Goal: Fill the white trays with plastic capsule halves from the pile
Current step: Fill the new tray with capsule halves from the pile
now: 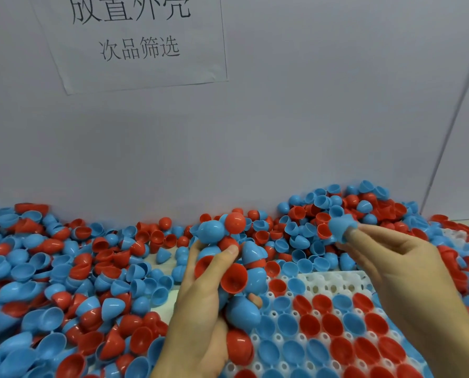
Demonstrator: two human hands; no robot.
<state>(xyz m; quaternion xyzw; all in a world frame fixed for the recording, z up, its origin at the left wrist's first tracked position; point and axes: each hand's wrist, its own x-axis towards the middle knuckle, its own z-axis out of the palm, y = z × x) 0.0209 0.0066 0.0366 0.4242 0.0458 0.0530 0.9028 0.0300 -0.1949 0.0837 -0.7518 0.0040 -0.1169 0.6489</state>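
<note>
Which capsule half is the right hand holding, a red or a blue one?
A blue half, pinched at the right hand's fingertips above the pile; the left hand grips a mixed bunch.

back: i see a grey wall [309, 126] standing straight up behind the pile [64, 268], so nothing passes beyond it; a paper sign [137, 42] lies flat on it.
left side: loose red and blue capsule halves cover the surface edge to edge, heaped and overlapping.
middle gap: a thin strip of bare tabletop [170, 257] shows just left of my left hand [200, 317].
air above: open between pile and wall face.
tray: the white tray [334, 282] has unfilled pockets along its far row; the near rows are filled.
right side: halves are banked high against the wall behind my right hand [397, 263], and more lie over a second tray [457, 236].
</note>
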